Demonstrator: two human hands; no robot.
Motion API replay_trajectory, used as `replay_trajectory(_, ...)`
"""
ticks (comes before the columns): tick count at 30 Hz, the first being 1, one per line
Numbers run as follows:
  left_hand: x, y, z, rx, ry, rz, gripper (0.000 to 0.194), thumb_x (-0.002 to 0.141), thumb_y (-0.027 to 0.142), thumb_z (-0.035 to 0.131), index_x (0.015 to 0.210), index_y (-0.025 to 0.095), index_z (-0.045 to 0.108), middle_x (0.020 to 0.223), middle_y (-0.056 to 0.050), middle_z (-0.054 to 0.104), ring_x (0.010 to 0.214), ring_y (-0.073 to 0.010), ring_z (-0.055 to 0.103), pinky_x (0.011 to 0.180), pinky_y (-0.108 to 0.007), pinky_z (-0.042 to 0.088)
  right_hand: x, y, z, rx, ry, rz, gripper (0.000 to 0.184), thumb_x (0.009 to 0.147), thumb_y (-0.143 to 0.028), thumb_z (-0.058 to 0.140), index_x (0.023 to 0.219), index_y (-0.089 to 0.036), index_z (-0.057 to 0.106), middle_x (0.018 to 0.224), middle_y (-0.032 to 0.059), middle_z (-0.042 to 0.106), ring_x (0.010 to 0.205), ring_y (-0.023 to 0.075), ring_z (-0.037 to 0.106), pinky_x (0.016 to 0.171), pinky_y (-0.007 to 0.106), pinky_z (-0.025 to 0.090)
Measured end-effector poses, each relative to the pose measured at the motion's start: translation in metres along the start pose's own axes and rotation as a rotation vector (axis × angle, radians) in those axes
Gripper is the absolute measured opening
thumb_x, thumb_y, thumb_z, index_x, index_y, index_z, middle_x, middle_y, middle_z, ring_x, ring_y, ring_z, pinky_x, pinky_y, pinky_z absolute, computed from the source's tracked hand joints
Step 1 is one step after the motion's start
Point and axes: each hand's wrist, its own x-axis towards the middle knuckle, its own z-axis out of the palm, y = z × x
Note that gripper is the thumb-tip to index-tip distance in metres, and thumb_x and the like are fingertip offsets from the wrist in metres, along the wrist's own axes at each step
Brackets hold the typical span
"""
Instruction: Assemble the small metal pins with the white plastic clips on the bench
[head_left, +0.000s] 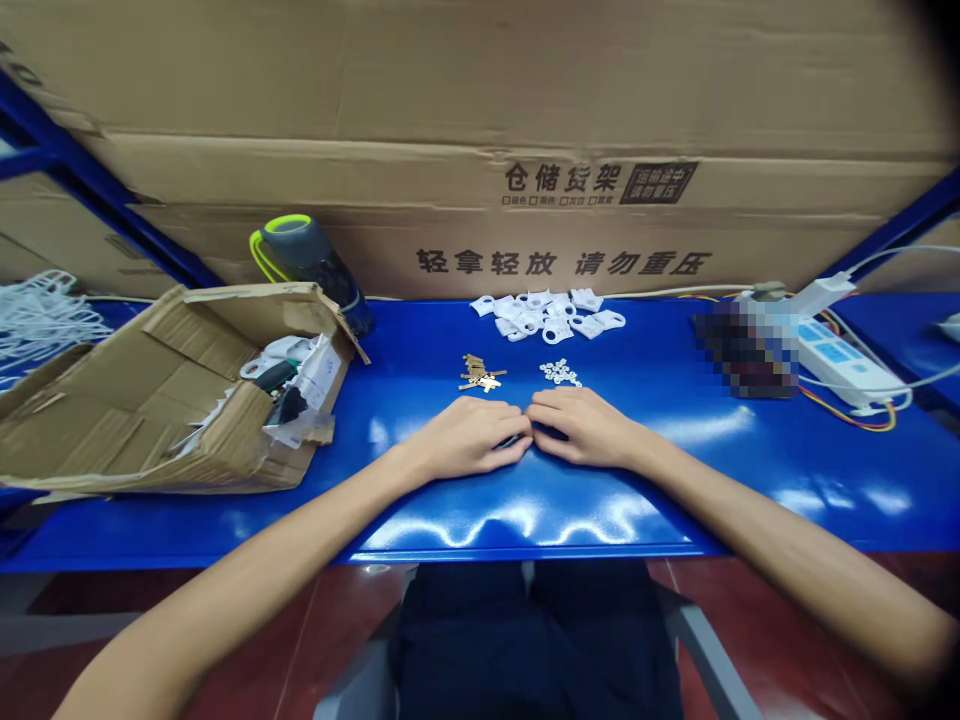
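- Blue shiny table (637, 350) stands before a tall wall of cardboard (337, 80), which carries dark printed characters.
- Over this table, the left hand (472, 440) and the right hand (585, 425) come together at the fingertips, with fingers bent; whether some small piece is pinched between them, I cannot tell.
- Between the hands and the front edge (525, 553) extends a strip of blue surface with bright reflections; both sides also leave room for moving, more of it toward the right.
- Just beyond the left hand is a pile of brass-coloured strips (480, 375); several have their long axis from left to right, others cross at a slant.
- Just beyond the right hand lie small white pieces (559, 373), too small to tell their direction.
- Farther back, near the cardboard, white plastic parts (547, 315) with round holes form a loose heap and point in various ways.
- At left, an open box (75, 420) contains white items (289, 347) and a dark green object (275, 376).
- Behind it is a dark bottle (311, 260); its content I cannot tell.
- At right, a white power strip (855, 370) slants beside a blurred dark object (750, 355).
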Motion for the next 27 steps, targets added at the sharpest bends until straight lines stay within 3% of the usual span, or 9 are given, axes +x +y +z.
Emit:
replay_trajectory(7,-0.001,-0.007,-0.002,0.041,0.011,0.001,0.028,0.115,0.032,0.051,0.101,0.019,0.071,0.092,-0.003,0.076,0.084,-0.0169,0.07,0.077,-0.028,0.049,0.0,0.002,-0.003,0.027,-0.012,0.028,0.021,0.112,-0.028,0.051,0.102,-0.021,0.068,0.091,0.0053,0.071,0.079,0.0197,0.061,0.074,0.032,0.04)
replay_trajectory(11,-0.005,-0.024,-0.014,0.099,0.089,-0.193,0.022,0.112,0.03,0.054,0.106,0.02,0.073,0.1,-0.004,0.078,0.091,-0.0182,0.072,0.079,-0.028,0.05,-0.005,0.013,-0.017,0.023,0.014,0.238,0.015,0.107,-0.024,0.055,0.108,-0.023,0.07,0.095,0.0047,0.075,0.084,0.0207,0.066,0.077,0.031,0.044)
replay_trajectory(15,-0.008,-0.036,-0.025,0.175,0.084,-0.347,0.025,0.112,0.034,0.054,0.111,0.021,0.075,0.115,-0.006,0.079,0.105,-0.0213,0.073,0.079,-0.029,0.052,-0.014,0.025,-0.03,-0.078,0.03,0.418,0.014,0.106,-0.024,0.057,0.106,-0.022,0.071,0.098,0.0059,0.074,0.088,0.0224,0.068,0.076,0.031,0.045)
replay_trajectory(21,-0.011,-0.038,-0.023,0.205,0.019,-0.308,0.033,0.116,0.035,0.048,0.13,0.024,0.076,0.124,-0.007,0.077,0.117,-0.0225,0.071,0.085,-0.03,0.055,-0.017,0.027,-0.03,-0.187,0.038,0.455,0.016,0.106,-0.028,0.06,0.114,-0.024,0.073,0.11,0.0076,0.074,0.096,0.0237,0.068,0.072,0.03,0.045)
replay_trajectory(27,-0.014,-0.043,-0.02,0.201,0.048,-0.289,0.032,0.116,0.038,0.05,0.121,0.026,0.079,0.12,-0.005,0.077,0.112,-0.0217,0.07,0.081,-0.03,0.054,-0.017,0.027,-0.027,-0.198,0.012,0.434,0.021,0.111,-0.032,0.057,0.119,-0.026,0.075,0.11,0.0072,0.073,0.098,0.023,0.068,0.069,0.03,0.045)
